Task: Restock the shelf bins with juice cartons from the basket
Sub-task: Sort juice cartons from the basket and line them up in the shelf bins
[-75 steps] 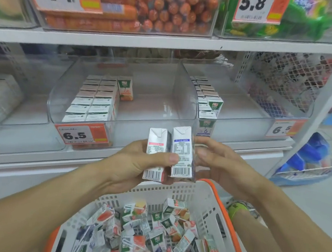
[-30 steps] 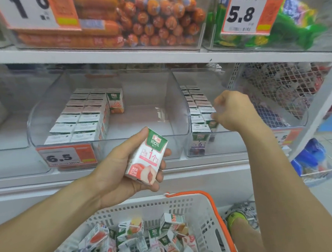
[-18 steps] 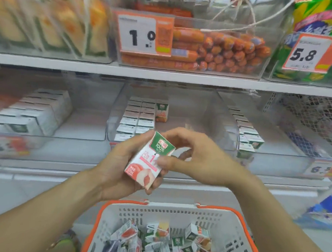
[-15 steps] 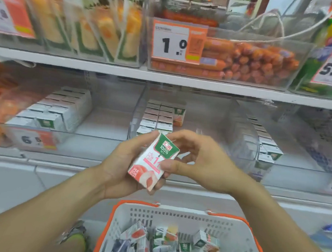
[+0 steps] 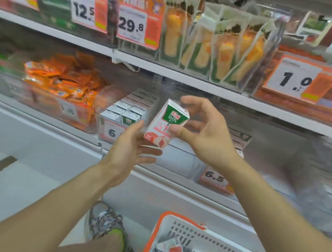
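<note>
Head view: the right hand (image 5: 204, 132) is pinching a juice carton (image 5: 166, 124) between thumb and curled fingers, holding it tilted in front of the shelf bin (image 5: 122, 115) of stacked cartons. The left hand (image 5: 129, 149) is hovering just below and left of the juice carton, fingers straight and relaxed, gripping nothing; whether its fingertips are touching the carton is hard to tell. The white basket (image 5: 183, 231) with an orange rim is sitting well below the carton, holding more cartons.

Glossy paper carton (image 5: 166, 124); clear plastic bin (image 5: 110, 126) (shiny).
</note>
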Motion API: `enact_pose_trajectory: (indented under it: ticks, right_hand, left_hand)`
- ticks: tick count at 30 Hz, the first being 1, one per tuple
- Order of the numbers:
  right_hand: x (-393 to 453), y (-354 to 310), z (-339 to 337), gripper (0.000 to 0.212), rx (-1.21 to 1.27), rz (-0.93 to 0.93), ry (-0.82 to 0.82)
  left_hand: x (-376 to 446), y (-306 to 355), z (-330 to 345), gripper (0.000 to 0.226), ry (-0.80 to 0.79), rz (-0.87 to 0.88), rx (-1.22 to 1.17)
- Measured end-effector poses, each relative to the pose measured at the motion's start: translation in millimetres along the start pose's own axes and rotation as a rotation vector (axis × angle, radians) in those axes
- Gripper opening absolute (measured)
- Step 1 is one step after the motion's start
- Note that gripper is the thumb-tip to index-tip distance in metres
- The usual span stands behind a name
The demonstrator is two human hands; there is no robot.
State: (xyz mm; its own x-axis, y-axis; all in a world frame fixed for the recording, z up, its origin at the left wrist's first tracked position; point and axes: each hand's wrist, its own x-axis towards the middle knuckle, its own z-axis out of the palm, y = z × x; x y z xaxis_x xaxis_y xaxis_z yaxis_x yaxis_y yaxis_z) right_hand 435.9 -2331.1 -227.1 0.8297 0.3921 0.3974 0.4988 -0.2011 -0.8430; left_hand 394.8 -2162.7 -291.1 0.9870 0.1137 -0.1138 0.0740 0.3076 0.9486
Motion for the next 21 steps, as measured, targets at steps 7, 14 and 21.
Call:
enact_pose_trajectory:
  ticks: [7, 14, 21]
  right_hand:
    - [44.6, 13.0, 49.6, 0.044, 0.040, 0.064, -0.007]
    - [84.2, 33.4, 93.3, 0.036, -0.114, 0.091, 0.153]
    - [92.3, 54.1, 121.2, 0.037, -0.249, 0.265, 0.005]
  left_hand:
    - [6.2, -4.8, -41.0, 0.035, 0.171, 0.215, 0.091]
    - [33.8, -31.6, -84.6, 0.063, 0.575, 0.582, 0.876]
    - [44.6, -49.1, -89.2, 0.064, 0.559, 0.646, 0.905]
